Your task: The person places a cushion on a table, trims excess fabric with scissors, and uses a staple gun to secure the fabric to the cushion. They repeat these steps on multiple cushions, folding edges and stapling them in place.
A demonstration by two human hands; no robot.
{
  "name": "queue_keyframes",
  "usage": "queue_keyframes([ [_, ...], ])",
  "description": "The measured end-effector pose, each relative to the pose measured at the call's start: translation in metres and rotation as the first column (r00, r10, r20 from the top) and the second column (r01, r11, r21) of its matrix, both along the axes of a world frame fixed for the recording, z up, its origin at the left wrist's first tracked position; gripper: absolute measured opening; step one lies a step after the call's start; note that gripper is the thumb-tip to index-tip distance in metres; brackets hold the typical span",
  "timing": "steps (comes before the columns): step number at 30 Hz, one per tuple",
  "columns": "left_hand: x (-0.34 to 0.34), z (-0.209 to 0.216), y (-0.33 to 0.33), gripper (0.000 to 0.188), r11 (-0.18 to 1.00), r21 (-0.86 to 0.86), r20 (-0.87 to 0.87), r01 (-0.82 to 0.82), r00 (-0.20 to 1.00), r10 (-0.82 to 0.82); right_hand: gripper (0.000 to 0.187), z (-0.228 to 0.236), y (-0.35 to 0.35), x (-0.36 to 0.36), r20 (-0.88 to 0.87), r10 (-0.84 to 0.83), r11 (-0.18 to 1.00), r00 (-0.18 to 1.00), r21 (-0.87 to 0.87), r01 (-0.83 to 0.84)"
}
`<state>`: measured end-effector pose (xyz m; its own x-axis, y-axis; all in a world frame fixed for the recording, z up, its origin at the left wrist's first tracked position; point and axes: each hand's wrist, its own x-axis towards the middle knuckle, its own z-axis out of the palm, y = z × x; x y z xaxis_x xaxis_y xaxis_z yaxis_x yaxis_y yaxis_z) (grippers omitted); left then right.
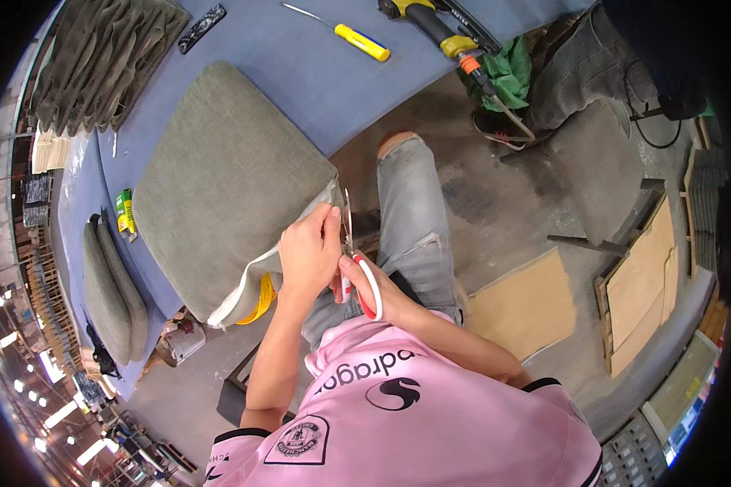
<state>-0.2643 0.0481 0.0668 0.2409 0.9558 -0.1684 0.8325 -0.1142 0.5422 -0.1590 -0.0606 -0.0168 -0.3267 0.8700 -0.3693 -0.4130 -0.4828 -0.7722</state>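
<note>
A large grey-green upholstered cushion (227,178) lies on the blue tabletop and hangs over its near edge. My left hand (307,247) is closed at the cushion's near right corner, pinching the loose edge of its cover. A white strip (248,280) runs along the cushion's near side, with a yellow band (261,300) hanging below it. In my right hand (390,296) is a pair of scissors (369,288) with red and white handles. Their blades point away from me, beside the cushion's corner and close to my left fingers. Whether the blades touch fabric, I cannot tell.
A yellow screwdriver (361,42) and a yellow-black air tool (430,28) with a hose lie at the table's far side. Folded grey covers (105,57) are piled far left, above two small grey pads (114,292). Another person's leg (581,69) is at right, near cardboard (528,300).
</note>
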Motion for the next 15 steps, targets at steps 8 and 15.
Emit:
queue_keyframes([
  [8,-0.012,-0.008,-0.008,0.033,0.993,0.083,0.051,0.079,0.995,-0.083,0.065,0.009,-0.005,-0.011,0.005,-0.102,0.993,0.995,0.058,0.102],
  [15,-0.013,-0.008,-0.009,0.031,0.990,0.097,0.061,0.104,0.992,-0.110,0.056,0.001,-0.006,-0.009,0.032,-0.146,0.989,0.989,0.024,0.146],
])
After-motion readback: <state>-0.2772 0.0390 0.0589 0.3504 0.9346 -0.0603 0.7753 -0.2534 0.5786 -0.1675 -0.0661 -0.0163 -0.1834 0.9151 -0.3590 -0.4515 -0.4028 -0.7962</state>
